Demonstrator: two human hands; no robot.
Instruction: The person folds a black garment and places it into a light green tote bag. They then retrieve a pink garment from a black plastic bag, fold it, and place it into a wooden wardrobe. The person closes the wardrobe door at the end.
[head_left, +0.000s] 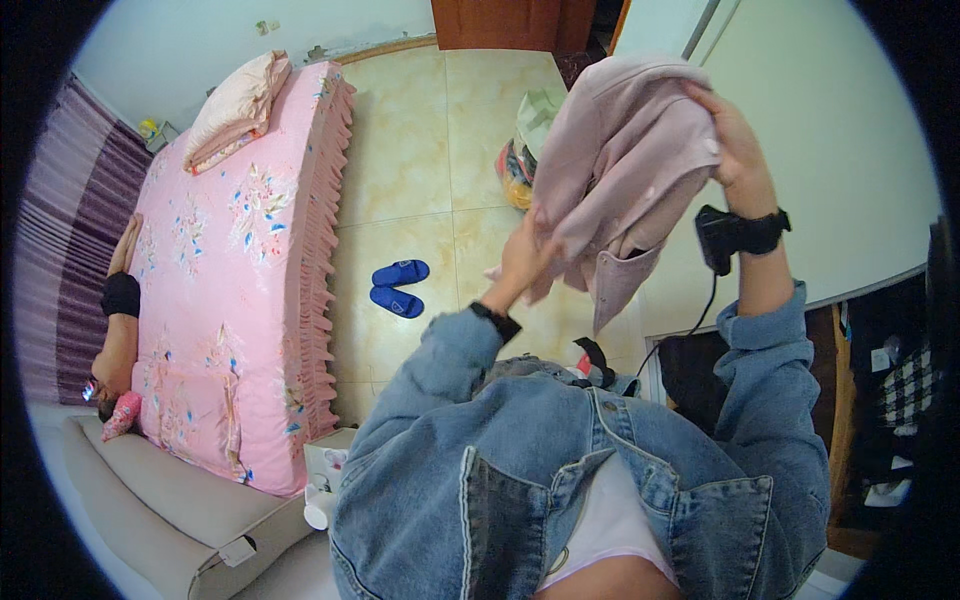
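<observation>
A pale pink garment with light buttons (600, 165) hangs in the air before me, bunched between my hands. My right hand (731, 139) grips its upper right edge, fingers over the cloth. My left hand (529, 255) is at the garment's lower left side, slightly blurred, with its fingers against the fabric; how firmly it holds the cloth does not show. Behind the garment, bags (525, 142) in pale green and other colours stand on the tiled floor.
A bed with a pink floral cover (217, 285) and folded bedding (240, 112) is at left; a person (120, 330) lies along its far edge. Blue slippers (399, 288) rest on the floor. At right are a pale panel (832, 150) and dark shelving holding clothes (907, 390). Grey clothing (525, 366) lies near my waist.
</observation>
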